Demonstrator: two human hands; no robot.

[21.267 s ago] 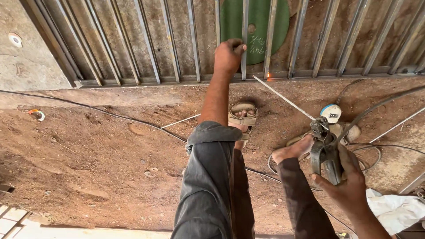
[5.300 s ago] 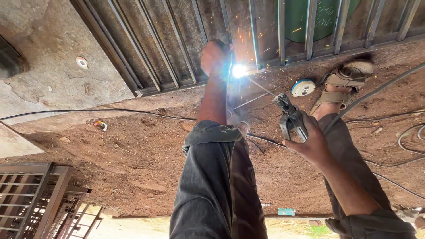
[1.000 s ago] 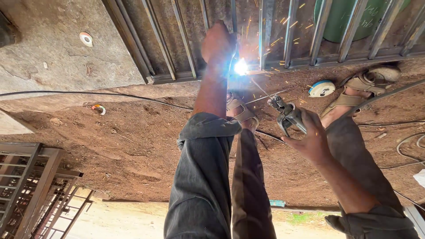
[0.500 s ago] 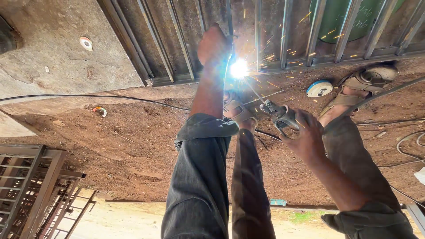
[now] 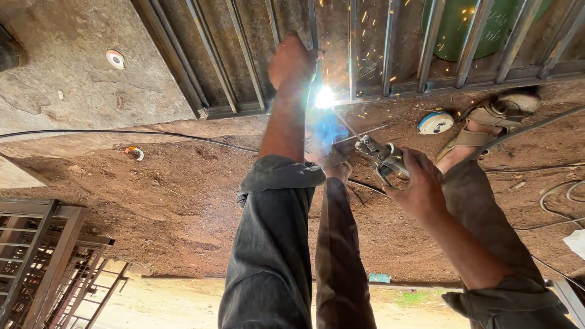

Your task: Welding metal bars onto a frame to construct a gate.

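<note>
The left hand (image 5: pixel 291 61) is gripping one thin upright bar of the grey steel grille frame (image 5: pixel 390 55) lying on the reddish dirt ground (image 5: pixel 152 201), fingers wrapped tight around it, while the right hand (image 5: pixel 420 192) is clasping the metal electrode holder clamp (image 5: pixel 381 159) with its slim welding rod (image 5: pixel 348 125) angled up toward the bar's foot. A white-blue arc (image 5: pixel 325 97) is burning where that bar meets the frame's bottom rail, and orange sparks are scattering across the bars, so this joint looks to be under way rather than finished. Whether the neighbouring bars are already welded cannot be told; their joints are too small and glare-washed to read. A black cable (image 5: pixel 122 132) is trailing across the dirt, a blue-and-white round disc (image 5: pixel 435 122) is lying near a sandalled foot (image 5: pixel 487 119), and another rusty barred frame (image 5: pixel 42 256) is resting at lower left.
</note>
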